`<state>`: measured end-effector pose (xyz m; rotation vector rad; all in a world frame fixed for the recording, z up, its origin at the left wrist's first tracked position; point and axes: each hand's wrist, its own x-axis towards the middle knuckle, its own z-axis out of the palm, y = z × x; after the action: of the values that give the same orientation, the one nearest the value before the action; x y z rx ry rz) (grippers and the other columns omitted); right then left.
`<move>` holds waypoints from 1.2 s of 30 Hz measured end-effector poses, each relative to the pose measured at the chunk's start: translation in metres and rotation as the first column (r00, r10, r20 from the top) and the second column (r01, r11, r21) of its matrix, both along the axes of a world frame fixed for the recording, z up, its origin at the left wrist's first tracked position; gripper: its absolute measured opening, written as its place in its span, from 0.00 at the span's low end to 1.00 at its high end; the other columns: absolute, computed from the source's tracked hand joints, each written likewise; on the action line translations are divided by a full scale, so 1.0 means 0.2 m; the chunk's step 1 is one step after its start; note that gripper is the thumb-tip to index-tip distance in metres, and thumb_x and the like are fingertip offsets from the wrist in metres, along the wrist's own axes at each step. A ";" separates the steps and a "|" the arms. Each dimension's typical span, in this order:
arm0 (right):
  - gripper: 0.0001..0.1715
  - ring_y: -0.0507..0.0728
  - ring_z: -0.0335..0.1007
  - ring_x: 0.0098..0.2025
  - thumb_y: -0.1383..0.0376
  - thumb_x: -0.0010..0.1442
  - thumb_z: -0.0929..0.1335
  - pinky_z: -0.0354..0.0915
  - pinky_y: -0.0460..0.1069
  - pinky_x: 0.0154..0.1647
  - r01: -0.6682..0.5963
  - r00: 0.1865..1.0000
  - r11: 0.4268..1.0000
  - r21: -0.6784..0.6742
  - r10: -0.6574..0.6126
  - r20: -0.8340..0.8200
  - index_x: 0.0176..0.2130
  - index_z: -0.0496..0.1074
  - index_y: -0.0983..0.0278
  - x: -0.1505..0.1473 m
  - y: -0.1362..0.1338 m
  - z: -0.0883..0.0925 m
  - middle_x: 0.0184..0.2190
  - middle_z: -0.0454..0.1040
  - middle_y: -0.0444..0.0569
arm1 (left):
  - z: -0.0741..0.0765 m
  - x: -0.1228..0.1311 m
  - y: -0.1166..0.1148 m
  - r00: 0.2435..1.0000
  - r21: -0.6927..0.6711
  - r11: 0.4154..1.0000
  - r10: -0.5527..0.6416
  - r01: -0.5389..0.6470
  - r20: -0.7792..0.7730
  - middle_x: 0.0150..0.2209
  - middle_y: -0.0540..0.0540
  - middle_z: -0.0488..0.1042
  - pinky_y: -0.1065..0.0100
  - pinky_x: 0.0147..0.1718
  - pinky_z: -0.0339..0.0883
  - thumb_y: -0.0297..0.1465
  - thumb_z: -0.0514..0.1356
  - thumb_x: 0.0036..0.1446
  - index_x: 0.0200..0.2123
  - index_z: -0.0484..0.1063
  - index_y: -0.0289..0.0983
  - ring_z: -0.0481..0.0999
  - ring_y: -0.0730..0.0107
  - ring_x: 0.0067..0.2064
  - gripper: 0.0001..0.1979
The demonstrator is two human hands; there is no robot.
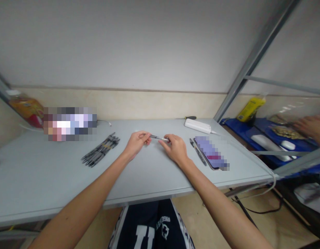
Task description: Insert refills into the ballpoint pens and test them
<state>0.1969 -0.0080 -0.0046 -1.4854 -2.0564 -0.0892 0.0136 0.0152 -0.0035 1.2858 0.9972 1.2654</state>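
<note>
Between my two hands a slim pen [157,137] is held level just above the desk. My left hand [138,142] pinches its dark end with thumb and fingers. At the lighter, silvery end, my right hand [175,147] has its fingers closed round the pen, and part of that end is hidden by them. A banded bundle of dark pens [101,150] lies on the desk left of my left hand. One more pen [198,152] rests to the right of my right hand, alongside a phone [209,151].
A white power strip [197,126] and a screwdriver [190,118] lie at the back right. A bottle [27,109] stands at the far left beside a blurred-out screen [70,123]. Beyond the metal frame, another person's hand [311,128] is over a blue surface [229,121].
</note>
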 end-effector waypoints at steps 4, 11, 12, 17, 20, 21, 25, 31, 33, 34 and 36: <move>0.23 0.52 0.66 0.27 0.55 0.64 0.57 0.56 0.45 0.30 -0.024 0.982 0.995 -0.100 0.005 -0.188 0.35 0.74 0.65 0.02 0.01 0.01 0.24 0.74 0.47 | 0.00 -0.01 0.00 0.995 -0.054 0.998 0.021 -0.016 0.094 0.21 0.48 0.71 0.70 0.25 0.61 0.40 0.66 0.41 0.29 0.71 0.30 0.68 0.75 0.23 0.18; 0.15 0.52 0.66 0.30 0.58 0.56 0.65 0.61 0.46 0.33 -0.136 0.894 0.990 0.031 0.136 -0.428 0.39 0.71 0.66 0.04 0.04 0.00 0.35 0.73 0.51 | 0.02 -0.01 -0.01 0.990 -0.074 0.997 0.030 -0.020 0.134 0.20 0.50 0.72 0.70 0.26 0.62 0.37 0.66 0.42 0.30 0.66 0.34 0.70 0.75 0.23 0.16; 0.17 0.52 0.65 0.30 0.58 0.54 0.66 0.61 0.46 0.32 -0.138 0.879 0.990 0.024 0.133 -0.458 0.41 0.71 0.66 0.04 0.04 0.00 0.35 0.73 0.50 | 0.02 -0.01 -0.01 0.990 -0.075 0.997 0.030 -0.020 0.134 0.20 0.50 0.72 0.71 0.26 0.62 0.37 0.66 0.42 0.29 0.65 0.34 0.70 0.75 0.23 0.15; 0.23 0.51 0.62 0.22 0.54 0.60 0.59 0.57 0.45 0.27 -0.149 0.863 0.976 -0.158 0.051 -0.503 0.30 0.74 0.67 0.04 0.03 0.01 0.18 0.68 0.43 | 0.02 -0.01 -0.01 0.990 -0.083 0.996 0.033 -0.022 0.137 0.20 0.50 0.72 0.71 0.25 0.62 0.36 0.65 0.44 0.27 0.65 0.34 0.69 0.76 0.22 0.14; 0.22 0.50 0.61 0.21 0.55 0.60 0.60 0.56 0.45 0.26 -0.173 0.869 0.973 -0.156 0.076 -0.489 0.28 0.74 0.67 0.04 0.03 0.00 0.17 0.67 0.43 | 0.04 -0.01 -0.01 0.985 -0.107 0.994 0.041 -0.023 0.169 0.20 0.50 0.71 0.71 0.26 0.62 0.35 0.65 0.44 0.27 0.65 0.34 0.69 0.77 0.23 0.13; 0.19 0.50 0.62 0.22 0.56 0.58 0.62 0.57 0.44 0.27 -0.177 0.859 0.975 -0.132 0.088 -0.504 0.30 0.74 0.67 0.04 0.04 0.00 0.19 0.69 0.44 | 0.04 -0.01 -0.01 0.981 -0.118 0.993 0.044 -0.022 0.187 0.20 0.50 0.71 0.72 0.26 0.62 0.35 0.65 0.45 0.27 0.65 0.34 0.69 0.77 0.23 0.13; 0.15 0.50 0.63 0.26 0.59 0.53 0.66 0.59 0.44 0.28 -0.177 0.817 0.983 -0.049 0.119 -0.564 0.38 0.72 0.67 0.04 0.05 -0.01 0.29 0.73 0.46 | 0.05 -0.01 -0.02 0.971 -0.134 0.991 0.039 -0.007 0.236 0.21 0.49 0.71 0.71 0.27 0.62 0.34 0.64 0.46 0.27 0.66 0.33 0.69 0.76 0.24 0.12; 0.21 0.50 0.62 0.22 0.54 0.58 0.61 0.59 0.45 0.26 -0.181 0.770 0.967 -0.179 0.026 -0.638 0.33 0.72 0.68 0.04 0.04 0.01 0.19 0.69 0.44 | 0.05 -0.01 -0.02 0.971 -0.135 0.991 0.049 -0.017 0.234 0.21 0.48 0.71 0.71 0.28 0.62 0.32 0.63 0.47 0.27 0.65 0.33 0.69 0.76 0.24 0.10; 0.22 0.51 0.62 0.22 0.53 0.58 0.61 0.59 0.45 0.26 -0.211 0.759 0.958 -0.193 0.036 -0.650 0.27 0.71 0.67 0.05 0.05 0.01 0.18 0.68 0.45 | 0.05 -0.01 -0.02 0.972 -0.138 0.990 0.054 -0.023 0.228 0.21 0.48 0.72 0.71 0.28 0.62 0.32 0.63 0.47 0.27 0.65 0.33 0.69 0.76 0.23 0.10; 0.20 0.51 0.62 0.23 0.54 0.57 0.62 0.59 0.45 0.26 -0.226 0.744 0.956 -0.184 0.048 -0.666 0.27 0.71 0.67 0.05 0.05 0.01 0.20 0.69 0.45 | 0.05 -0.01 -0.02 0.972 -0.138 0.990 0.057 -0.026 0.228 0.21 0.48 0.72 0.71 0.27 0.62 0.32 0.63 0.47 0.27 0.65 0.33 0.69 0.76 0.23 0.10; 0.16 0.51 0.64 0.25 0.56 0.53 0.66 0.60 0.45 0.26 -0.252 0.691 0.957 -0.146 0.072 -0.720 0.32 0.72 0.66 0.05 0.06 0.00 0.26 0.72 0.47 | 0.04 -0.01 -0.01 0.971 -0.134 0.990 0.062 -0.031 0.232 0.21 0.48 0.72 0.71 0.27 0.62 0.32 0.63 0.47 0.26 0.65 0.33 0.69 0.77 0.23 0.10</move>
<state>0.2076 0.0043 -0.0046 -1.1789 -1.5573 0.7262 0.0111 0.0127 0.0050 0.9912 0.9267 1.3316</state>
